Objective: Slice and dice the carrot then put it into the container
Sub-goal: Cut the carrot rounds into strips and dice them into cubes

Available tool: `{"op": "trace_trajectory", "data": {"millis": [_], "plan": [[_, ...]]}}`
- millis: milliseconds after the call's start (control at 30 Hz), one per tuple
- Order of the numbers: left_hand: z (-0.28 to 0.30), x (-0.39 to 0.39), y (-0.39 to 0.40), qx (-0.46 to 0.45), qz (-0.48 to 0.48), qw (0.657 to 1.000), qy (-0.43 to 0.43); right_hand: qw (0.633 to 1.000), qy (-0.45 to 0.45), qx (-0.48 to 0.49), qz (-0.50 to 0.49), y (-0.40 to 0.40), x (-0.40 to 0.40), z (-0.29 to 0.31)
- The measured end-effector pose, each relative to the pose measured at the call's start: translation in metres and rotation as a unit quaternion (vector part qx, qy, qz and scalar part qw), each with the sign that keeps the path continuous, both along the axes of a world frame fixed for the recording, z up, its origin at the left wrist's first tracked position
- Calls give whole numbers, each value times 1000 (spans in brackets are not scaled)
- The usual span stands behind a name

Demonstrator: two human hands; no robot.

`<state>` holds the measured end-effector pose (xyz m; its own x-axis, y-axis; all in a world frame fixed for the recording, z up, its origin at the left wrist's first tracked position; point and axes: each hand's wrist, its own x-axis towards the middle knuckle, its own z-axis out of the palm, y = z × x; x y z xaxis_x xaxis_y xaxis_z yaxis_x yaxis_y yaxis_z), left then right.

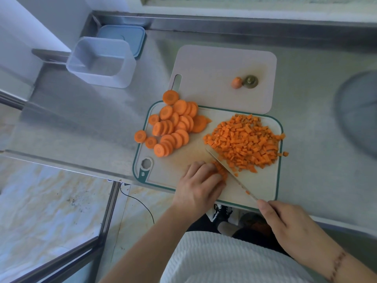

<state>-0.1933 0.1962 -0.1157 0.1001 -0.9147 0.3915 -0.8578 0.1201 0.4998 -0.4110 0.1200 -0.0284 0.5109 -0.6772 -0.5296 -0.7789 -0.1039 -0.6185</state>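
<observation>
While the dicing proceeds on the near cutting board [265, 180], the items below mark progress.

Diced carrot: a broad heap of small cubes [244, 144] lies on the right half of the near board, with a few strays at its right edge; this share of the work looks done.

Carrot slices: a pile of round slices [173, 129] sits on the left part of the same board, some overhanging its far-left corner and one or two resting on the steel counter [81, 119]; these are not yet diced (roughly a third to a half of the carrot, by appearance).

Piece in hand: a small stack of carrot strips [221, 170] lies at the near middle of the board, being cut into cubes.

Left hand: the left hand [200, 184] has its fingers curled down over the strips, pressing and steadying them just left of the blade.

Right hand: the right hand [289, 223] grips the handle of the knife [230, 170], fingers wrapped round it; the blade runs diagonally across the board, its tip near the cube heap.

Trimmings: the carrot tip [236, 82] and stem end [250, 81] rest together on the far cutting board [204, 64], set aside.

Container: the clear container [102, 62] stands on the counter at far left, well apart from the boards, holding no carrot as far as can be seen; its blue lid [130, 35] lies just behind it.

Remaining, as judged: finish these strips, dice the slices, then transfer all cubes to the container.
</observation>
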Motion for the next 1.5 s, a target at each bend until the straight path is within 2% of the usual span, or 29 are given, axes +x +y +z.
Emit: {"op": "trace_trajectory", "data": {"millis": [167,567,733,833,1067,1300,1400,1500], "plan": [[-1,-3,-4,-22,10,999,24,1000,-1,8,10,7,5,1],[-7,-4,-5,-40,10,999,10,998,-18,-30,43,8,-9,14],[-8,-4,-5,-37,9,999,28,998,8,14,59,2,-5,13],[-7,-3,-6,-34,6,999,30,994,62,-10,93,-2,14,7],[-6,2,1,-41,-4,999,26,999,27,-34,24,-12,1,5],[-8,0,-1,-46,6,998,28,998,18,-7,53,-1,-15,13],[-9,0,-1,-42,1,999,28,992,71,-42,91,5,-5,12],[-8,0,-1,-38,-9,999,29,983,132,-34,127,6,17,15]]}}
